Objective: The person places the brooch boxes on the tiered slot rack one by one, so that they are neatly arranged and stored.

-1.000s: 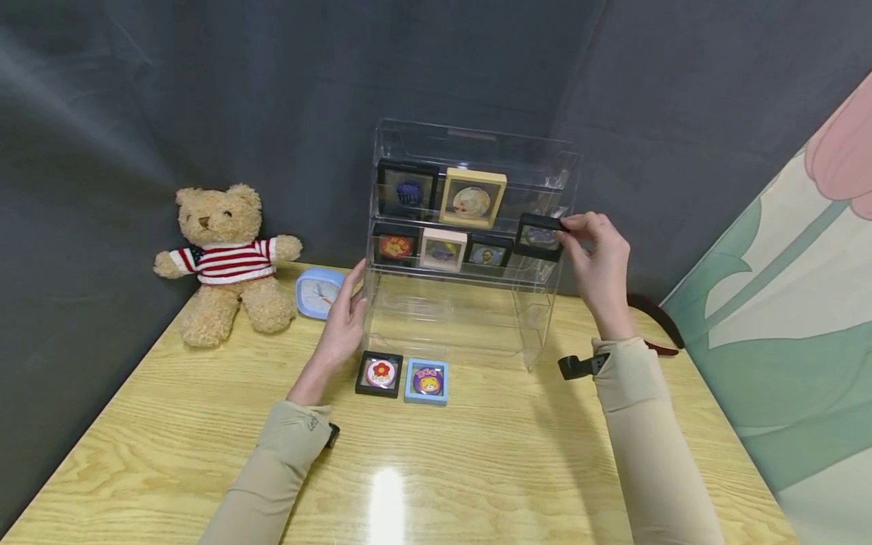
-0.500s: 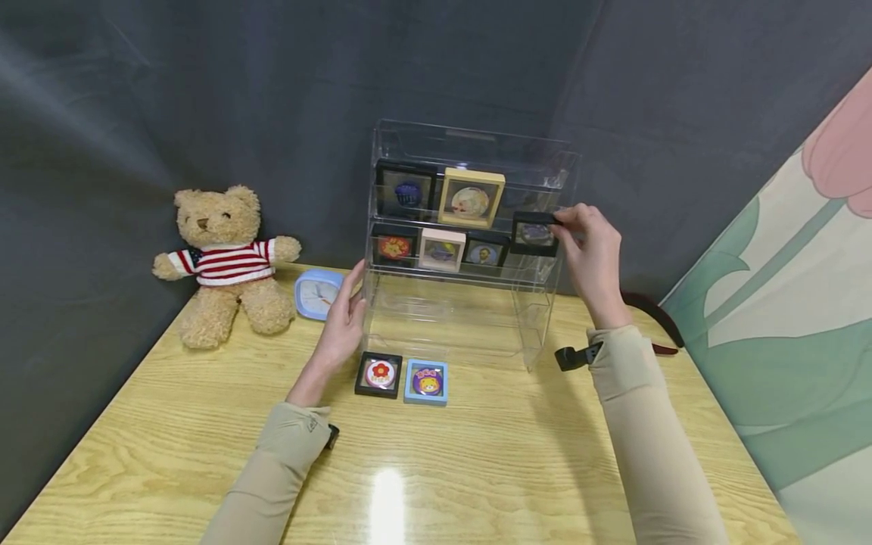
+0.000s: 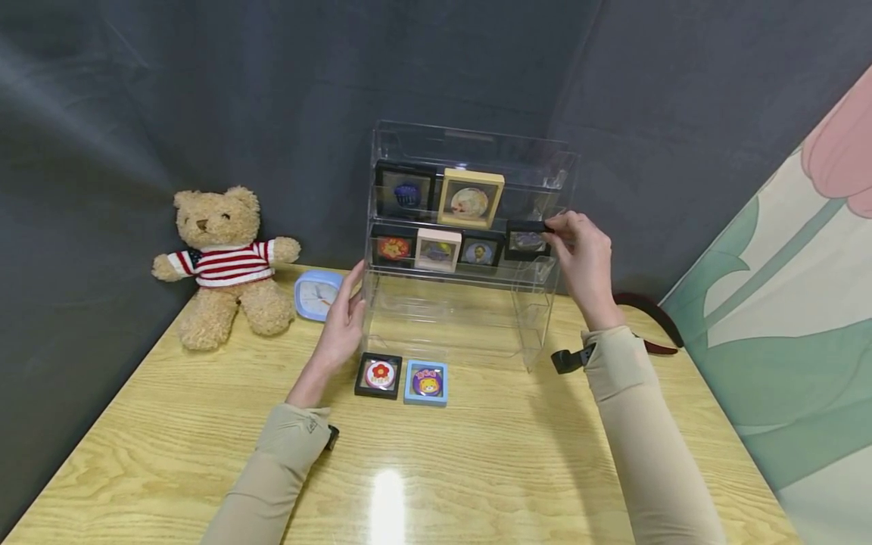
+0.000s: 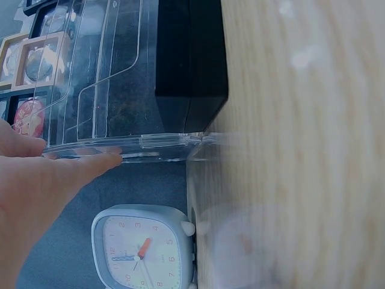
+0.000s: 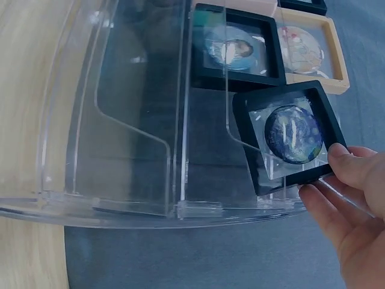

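Observation:
My right hand [image 3: 584, 261] pinches a black display frame [image 5: 252, 138] by its right edge between thumb and fingers. A round dark blue badge [image 5: 293, 133] sits inside that frame. It is at the right end of the middle shelf of a clear acrylic rack [image 3: 450, 281], tilted in the right wrist view, beside a black frame with a portrait badge [image 3: 480, 252]. My left hand [image 3: 343, 322] rests against the rack's left side with fingers extended, as the left wrist view also shows. A pink frame [image 3: 438, 250] and a black frame with a red badge [image 3: 393, 247] share that shelf.
On the top shelf stand a black frame [image 3: 406, 191] and a yellow frame [image 3: 471, 198]. A flower-badge frame [image 3: 378, 375] and a blue frame [image 3: 426, 382] lie before the rack. Left are a blue clock [image 3: 316, 295] and teddy bear [image 3: 228, 265]; a dark red curved band [image 3: 657, 322] lies right.
My right hand has moved left and slightly down, bringing the black frame toward the portrait frame on the middle shelf. The left hand has stayed against the rack.

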`<action>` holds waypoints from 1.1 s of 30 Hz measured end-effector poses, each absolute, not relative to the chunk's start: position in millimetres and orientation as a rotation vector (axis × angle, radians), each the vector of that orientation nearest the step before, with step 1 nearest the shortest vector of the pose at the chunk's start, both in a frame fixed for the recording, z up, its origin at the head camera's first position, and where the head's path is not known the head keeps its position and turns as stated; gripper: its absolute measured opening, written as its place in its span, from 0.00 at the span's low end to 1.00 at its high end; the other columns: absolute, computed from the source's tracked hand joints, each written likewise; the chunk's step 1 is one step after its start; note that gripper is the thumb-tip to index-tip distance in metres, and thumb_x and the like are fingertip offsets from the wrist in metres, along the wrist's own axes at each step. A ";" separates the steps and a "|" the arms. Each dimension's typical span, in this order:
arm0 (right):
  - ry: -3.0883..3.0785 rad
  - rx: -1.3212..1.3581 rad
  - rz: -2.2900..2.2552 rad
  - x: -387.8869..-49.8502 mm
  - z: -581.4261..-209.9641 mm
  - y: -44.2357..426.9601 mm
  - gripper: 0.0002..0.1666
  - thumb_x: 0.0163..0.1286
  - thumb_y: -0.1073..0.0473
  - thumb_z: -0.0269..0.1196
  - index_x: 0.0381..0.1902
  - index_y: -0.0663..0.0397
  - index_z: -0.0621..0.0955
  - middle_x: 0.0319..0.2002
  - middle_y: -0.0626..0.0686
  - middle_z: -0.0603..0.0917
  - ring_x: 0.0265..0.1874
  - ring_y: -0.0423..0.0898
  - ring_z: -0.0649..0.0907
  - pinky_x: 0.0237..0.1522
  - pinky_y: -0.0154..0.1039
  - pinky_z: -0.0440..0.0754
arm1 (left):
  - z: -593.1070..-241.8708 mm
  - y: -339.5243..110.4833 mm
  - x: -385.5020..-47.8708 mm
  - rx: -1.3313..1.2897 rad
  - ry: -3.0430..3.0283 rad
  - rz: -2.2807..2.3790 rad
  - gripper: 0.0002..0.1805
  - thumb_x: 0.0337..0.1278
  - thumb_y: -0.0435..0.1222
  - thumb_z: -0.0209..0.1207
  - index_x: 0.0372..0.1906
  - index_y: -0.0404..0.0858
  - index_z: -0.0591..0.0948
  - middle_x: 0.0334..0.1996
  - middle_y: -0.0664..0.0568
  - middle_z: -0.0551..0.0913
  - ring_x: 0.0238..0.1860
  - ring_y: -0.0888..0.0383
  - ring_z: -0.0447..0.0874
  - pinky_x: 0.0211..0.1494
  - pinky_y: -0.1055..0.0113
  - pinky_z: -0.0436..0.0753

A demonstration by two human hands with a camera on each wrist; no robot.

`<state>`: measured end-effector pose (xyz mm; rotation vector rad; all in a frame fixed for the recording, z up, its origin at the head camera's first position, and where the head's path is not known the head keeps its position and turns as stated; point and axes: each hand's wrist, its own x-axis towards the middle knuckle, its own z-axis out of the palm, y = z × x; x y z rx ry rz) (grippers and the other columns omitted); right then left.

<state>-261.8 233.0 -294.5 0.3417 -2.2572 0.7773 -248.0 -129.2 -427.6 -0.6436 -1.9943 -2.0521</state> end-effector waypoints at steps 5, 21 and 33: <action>-2.264 0.370 0.724 -262.6 -300.4 233.8 0.07 0.73 0.72 0.68 0.47 0.70 0.86 0.47 0.66 0.85 0.43 0.63 0.89 0.49 0.59 0.91 | -428.0 -129.5 -247.6 -0.646 -1.993 -2.057 0.38 0.76 0.15 0.36 0.86 0.33 0.52 0.85 0.36 0.49 0.80 0.28 0.55 0.84 0.51 0.60; -2.338 0.480 0.463 -261.6 -309.9 237.2 0.05 0.74 0.76 0.65 0.45 0.73 0.84 0.44 0.69 0.85 0.41 0.65 0.87 0.44 0.60 0.90 | -426.6 -130.3 -247.0 -0.640 -2.010 -2.045 0.37 0.77 0.16 0.36 0.87 0.34 0.52 0.85 0.36 0.49 0.81 0.30 0.55 0.84 0.51 0.61; -2.406 0.439 0.352 -257.7 -313.7 232.9 0.11 0.75 0.74 0.64 0.54 0.68 0.83 0.48 0.69 0.86 0.35 0.65 0.88 0.34 0.62 0.88 | -426.5 -129.0 -247.9 -0.637 -2.006 -2.051 0.37 0.77 0.16 0.36 0.86 0.34 0.53 0.85 0.36 0.50 0.80 0.28 0.56 0.84 0.48 0.60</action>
